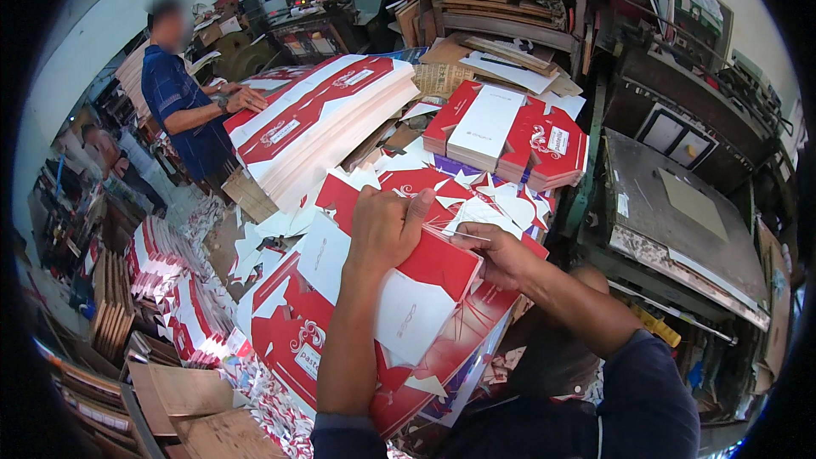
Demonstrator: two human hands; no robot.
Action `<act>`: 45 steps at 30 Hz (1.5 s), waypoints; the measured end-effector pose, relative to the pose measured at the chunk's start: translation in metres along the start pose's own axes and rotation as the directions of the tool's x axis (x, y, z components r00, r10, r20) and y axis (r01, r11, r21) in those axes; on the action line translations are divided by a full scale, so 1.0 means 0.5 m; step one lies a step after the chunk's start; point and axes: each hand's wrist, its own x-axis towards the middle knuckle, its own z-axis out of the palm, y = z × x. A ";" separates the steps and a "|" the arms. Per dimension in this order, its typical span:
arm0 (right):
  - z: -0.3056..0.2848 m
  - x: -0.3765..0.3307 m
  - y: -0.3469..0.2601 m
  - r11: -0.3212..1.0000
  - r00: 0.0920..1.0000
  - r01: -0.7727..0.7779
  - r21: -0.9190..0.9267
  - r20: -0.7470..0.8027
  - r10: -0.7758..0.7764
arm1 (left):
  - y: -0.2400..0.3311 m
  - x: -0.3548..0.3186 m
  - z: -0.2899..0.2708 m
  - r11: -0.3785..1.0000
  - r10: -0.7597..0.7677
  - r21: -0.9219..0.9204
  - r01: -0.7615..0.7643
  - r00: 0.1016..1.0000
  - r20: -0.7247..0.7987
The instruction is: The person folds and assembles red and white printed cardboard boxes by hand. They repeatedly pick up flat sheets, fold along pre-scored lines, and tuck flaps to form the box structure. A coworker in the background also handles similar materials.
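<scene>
My left hand (387, 225) is closed over the far edge of a stack of red-and-white printed card box blanks (435, 265), its thumb lying along the top. At the stack's right corner my right hand (501, 253) is closed, thumb and fingers pinching a thin white strip of card (467, 236). Whether that strip is still joined to the stack I cannot tell. Beneath both hands lie larger printed red-and-white card sheets (289, 323) with white flaps. Loose white and red card offcuts (501, 204) are scattered just beyond my hands.
A tall stack of printed card (340, 123) stands far left, with a co-worker (183, 102) behind it. A shorter stack of blanks (489, 132) sits beyond my hands. On the right is a large metal machine (680, 212). Offcuts (263, 391) and card piles (187, 306) cover the floor at left.
</scene>
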 end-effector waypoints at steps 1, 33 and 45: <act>0.001 -0.006 -0.004 0.974 0.997 0.065 -0.217 -0.014 -0.070 | 0.002 -0.001 -0.001 1.000 -0.001 0.000 0.001 1.000 0.012; -0.032 0.001 0.019 0.862 0.944 0.328 -0.387 0.113 -0.309 | 0.097 -0.003 -0.015 0.975 0.169 0.112 -0.194 0.966 0.197; -0.055 0.004 0.038 0.784 0.913 0.389 -0.484 0.089 -0.399 | 0.092 -0.033 -0.012 0.977 0.035 0.195 -0.090 0.963 0.267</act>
